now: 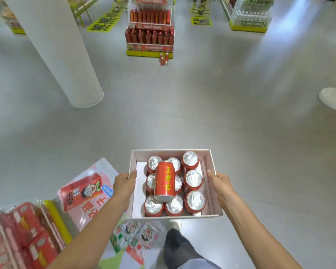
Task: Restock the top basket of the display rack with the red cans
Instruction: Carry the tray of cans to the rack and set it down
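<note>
Gripping a shallow white box [211, 183] from both sides: left hand [124, 184] curled on the left wall, thumb hooked over the rim; right hand [220, 183] curled on the right wall, thumb on the rim too. Both hands partly closed around cardboard, not around any can. Box carried in the air over the floor [182, 113], between the two hands.

Red cans [194, 200] inside the box, between the hands: upright ones packed in rows, silver tops up, bunched toward the right-hand side, with bare white box bottom beside the left hand. One more red can [164, 181] lies on its side on top of the upright ones, yellow characters facing up, nearer the left hand than the right.

Display rack [149, 30] far ahead of the hands, across the floor, tiers filled with red bottles or cans; top basket contents too blurred to tell. A few loose red cans [164, 60] on the floor at the rack's base.

White pillar [56, 45] ahead and left of the left hand. Red and pink packaged goods [81, 191] just left of and below the left hand. Person's shoe and trouser leg [177, 243] below the box.
</note>
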### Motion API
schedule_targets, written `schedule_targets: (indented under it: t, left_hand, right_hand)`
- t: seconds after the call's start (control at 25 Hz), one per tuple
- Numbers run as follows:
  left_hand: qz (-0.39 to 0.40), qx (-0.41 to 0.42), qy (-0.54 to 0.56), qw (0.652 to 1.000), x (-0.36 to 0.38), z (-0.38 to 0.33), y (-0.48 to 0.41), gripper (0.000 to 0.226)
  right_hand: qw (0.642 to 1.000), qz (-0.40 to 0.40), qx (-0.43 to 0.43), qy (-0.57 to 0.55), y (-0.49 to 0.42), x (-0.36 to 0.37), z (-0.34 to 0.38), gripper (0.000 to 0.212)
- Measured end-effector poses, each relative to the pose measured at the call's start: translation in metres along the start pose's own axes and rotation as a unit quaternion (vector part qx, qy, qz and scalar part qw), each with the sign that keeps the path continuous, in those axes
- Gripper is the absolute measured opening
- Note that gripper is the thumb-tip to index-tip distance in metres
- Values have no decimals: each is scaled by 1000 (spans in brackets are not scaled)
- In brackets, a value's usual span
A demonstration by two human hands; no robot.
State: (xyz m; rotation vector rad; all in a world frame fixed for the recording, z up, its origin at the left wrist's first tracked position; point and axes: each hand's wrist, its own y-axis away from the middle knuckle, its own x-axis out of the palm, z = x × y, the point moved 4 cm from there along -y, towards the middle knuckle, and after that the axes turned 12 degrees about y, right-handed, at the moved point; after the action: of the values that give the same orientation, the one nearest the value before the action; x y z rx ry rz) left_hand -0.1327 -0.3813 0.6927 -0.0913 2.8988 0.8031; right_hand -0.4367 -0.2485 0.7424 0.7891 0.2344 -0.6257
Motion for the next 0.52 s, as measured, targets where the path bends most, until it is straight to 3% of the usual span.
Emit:
schedule_targets:
  t: [0.52]
  left_hand:
    - [-6, 5, 45, 999, 128, -204, -295, 32]
  right_hand:
    - [1000, -3, -17, -14, -255, 53, 279, 27]
